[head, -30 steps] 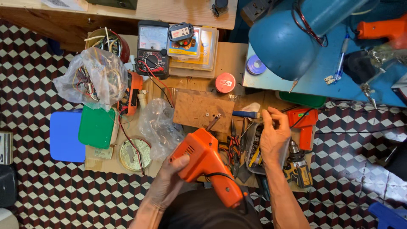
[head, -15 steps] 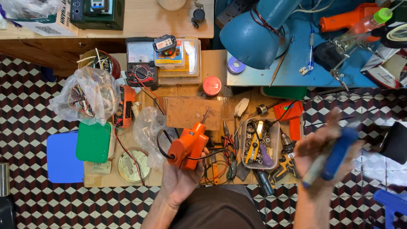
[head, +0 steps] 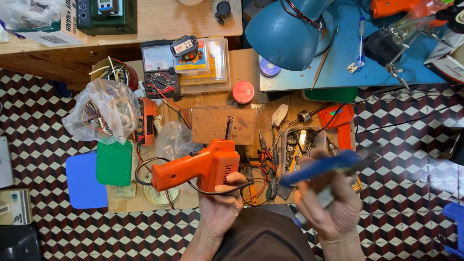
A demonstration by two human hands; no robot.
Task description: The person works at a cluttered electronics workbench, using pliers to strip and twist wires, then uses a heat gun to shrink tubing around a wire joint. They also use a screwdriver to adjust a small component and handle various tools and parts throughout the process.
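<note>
The left hand (head: 220, 205) was wrapped around the grip of an orange plastic gun-shaped tool (head: 195, 166), holding it up over the messy wooden desk (head: 212, 123). The right hand (head: 328, 205) was closed around a long blue-handled tool (head: 321, 166), which looked blurry. Just behind the blue tool sat a small tray of metal bits (head: 302, 145), and a big blue lamp shade (head: 285, 34) stood farther back.

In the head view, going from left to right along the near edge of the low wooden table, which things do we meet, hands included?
Blue lid → green lid → orange soldering gun held by the left hand → blue-handled tool, blurred, in the right hand.
</note>
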